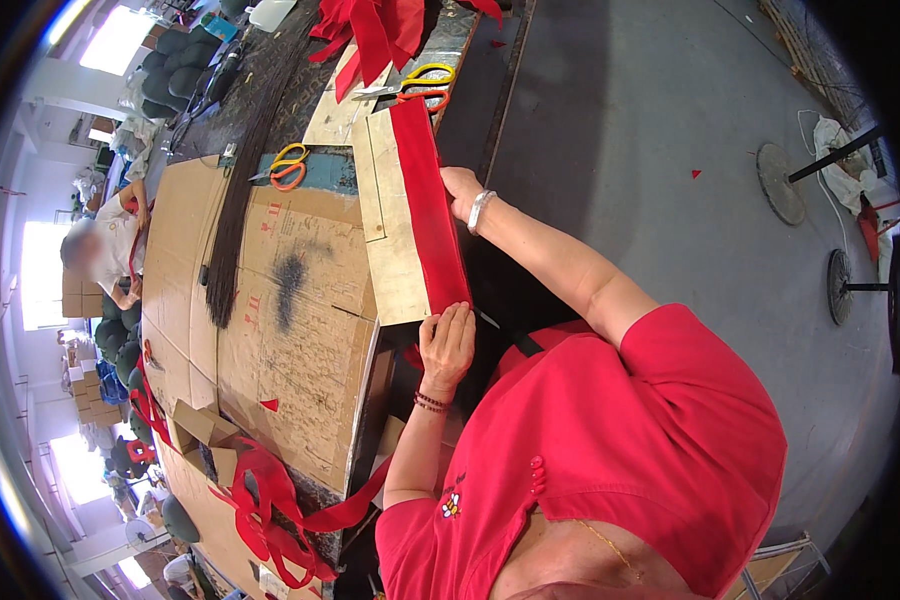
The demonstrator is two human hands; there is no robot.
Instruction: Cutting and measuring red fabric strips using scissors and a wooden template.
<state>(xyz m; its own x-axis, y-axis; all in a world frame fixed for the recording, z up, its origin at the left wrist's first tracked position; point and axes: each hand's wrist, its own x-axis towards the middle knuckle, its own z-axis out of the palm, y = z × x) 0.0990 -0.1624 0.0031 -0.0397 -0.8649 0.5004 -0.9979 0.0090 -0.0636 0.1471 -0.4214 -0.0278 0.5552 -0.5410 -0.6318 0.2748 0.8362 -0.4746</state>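
A broad red fabric strip (432, 215) lies along the edge of a pale, marked board (390, 255) at the table's right side. My left hand (447, 345) is closed on the strip's near end, its fingers pressed together at the board's corner. Higher up, my right hand (460, 190) grips the strip and board by the outer edge; some of its fingers are hidden. Just past the board's far end rest yellow-and-orange scissors (425, 85). A second pair of scissors (290, 168) lies to the left of the board.
Cardboard (300, 270) covers the worktable, with a bundle of dark thin strands (240, 220) on it. Loose red ribbon (265, 500) hangs at the near corner, and more red fabric (380, 35) is piled at the far end. Another person (115, 240) works across the table. Round-based stands (780, 185) are on the floor.
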